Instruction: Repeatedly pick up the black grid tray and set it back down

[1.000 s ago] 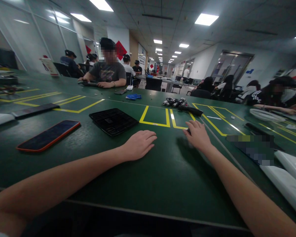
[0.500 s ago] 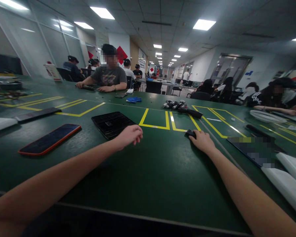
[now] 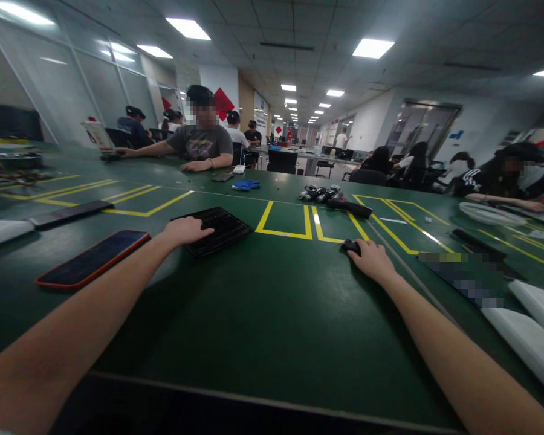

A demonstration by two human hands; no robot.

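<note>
My left hand (image 3: 185, 231) is closed at the left edge of a black rectangular panel (image 3: 226, 228) with a ribbed, sectioned surface. The thumb reaches over its top face, and the panel rests on the green table. My right hand (image 3: 372, 260) lies on the table with its fingers around a small dark object (image 3: 350, 246), whose kind I cannot make out. Left of my left forearm lies a phone-like slab with an orange rim (image 3: 95, 258). A long dark bar (image 3: 72, 214) sits behind it.
Yellow tape (image 3: 284, 234) marks boxes on the green table (image 3: 272, 338). Beyond are a bundle of dark parts (image 3: 321, 193) and blue gloves (image 3: 245, 185). White cases (image 3: 526, 344) and a dark panel (image 3: 453, 275) lie right. A co-worker (image 3: 202, 142) sits across.
My left hand has moved left, from the panel's near right side onto its left edge, and the panel has shifted slightly. My right hand stays put. The co-worker's arm now stretches toward the white bottle.
</note>
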